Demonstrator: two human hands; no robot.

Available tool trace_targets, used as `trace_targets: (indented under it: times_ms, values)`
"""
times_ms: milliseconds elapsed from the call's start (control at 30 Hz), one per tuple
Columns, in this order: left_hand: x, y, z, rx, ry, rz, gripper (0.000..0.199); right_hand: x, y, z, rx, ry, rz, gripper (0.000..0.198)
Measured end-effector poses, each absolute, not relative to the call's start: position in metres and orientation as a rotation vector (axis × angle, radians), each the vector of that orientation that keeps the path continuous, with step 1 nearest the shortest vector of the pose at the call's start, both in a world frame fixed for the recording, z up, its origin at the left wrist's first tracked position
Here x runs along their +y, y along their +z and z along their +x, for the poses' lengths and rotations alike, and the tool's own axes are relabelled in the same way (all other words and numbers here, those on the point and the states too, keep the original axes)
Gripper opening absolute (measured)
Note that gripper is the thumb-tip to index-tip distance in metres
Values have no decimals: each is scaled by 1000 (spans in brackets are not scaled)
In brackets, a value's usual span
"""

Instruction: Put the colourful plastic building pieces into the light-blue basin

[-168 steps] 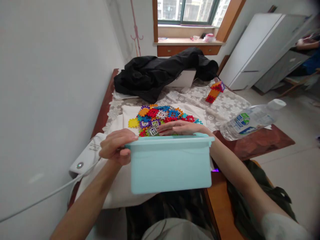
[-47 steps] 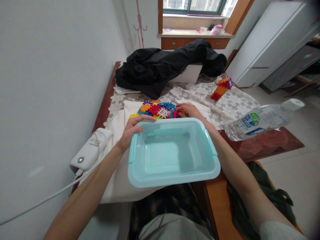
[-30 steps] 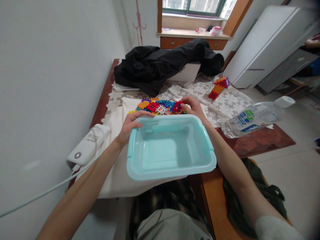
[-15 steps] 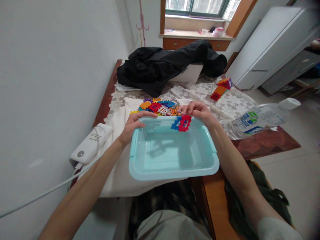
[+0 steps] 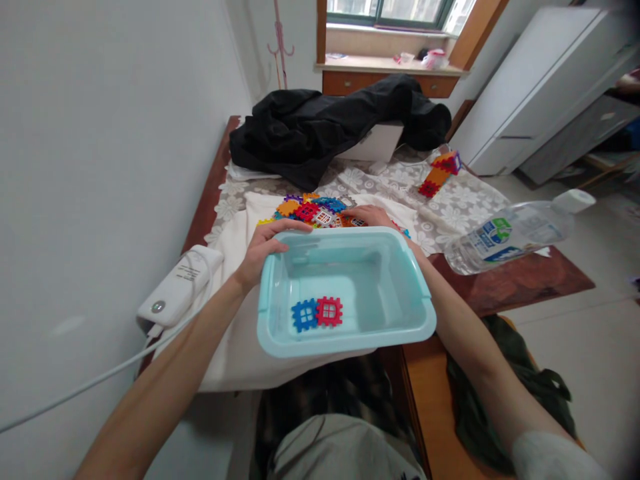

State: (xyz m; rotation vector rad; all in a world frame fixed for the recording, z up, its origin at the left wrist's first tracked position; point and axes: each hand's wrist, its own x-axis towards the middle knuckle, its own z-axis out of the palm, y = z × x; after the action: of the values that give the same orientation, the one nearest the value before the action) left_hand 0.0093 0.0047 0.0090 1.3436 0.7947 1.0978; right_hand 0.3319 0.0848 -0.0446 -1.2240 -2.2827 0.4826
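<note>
My left hand (image 5: 265, 248) grips the far left rim of a light blue plastic basin (image 5: 350, 343), which tilts toward me. Inside the basin lie a blue window-shaped building piece (image 5: 305, 315) and a red one (image 5: 329, 311), side by side and touching. Behind the far rim, my right hand (image 5: 373, 217) reaches over a pile of colourful interlocking building pieces (image 5: 307, 212). The rim covers part of this hand, and its fingertips are among the pieces, so whether it holds one is unclear.
A clear plastic bottle (image 5: 510, 233) stands at the right. Farther back are a small structure of joined pieces (image 5: 439, 175) and a black cloth (image 5: 320, 127) over a white box (image 5: 375, 143). A white power bank (image 5: 180, 283) with a cable lies at the left.
The blue and red pieces have dropped from the far rim to the basin's bottom. My right hand has let them go and moved behind the rim to the pile. My left hand keeps its hold.
</note>
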Motion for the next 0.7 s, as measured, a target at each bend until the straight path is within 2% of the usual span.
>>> trace_targets:
  times_ms: [333, 567, 700]
  values:
    - [5, 10, 10, 778, 1096, 1367, 49, 73, -37, 336, -2309, 442, -1119, 37]
    - [4, 10, 9, 819, 1100, 1360, 48, 72, -33, 332, -2389, 417, -1140, 44]
    - [5, 10, 10, 803, 1099, 1386, 47, 73, -35, 333, -2367, 395, -1114, 41]
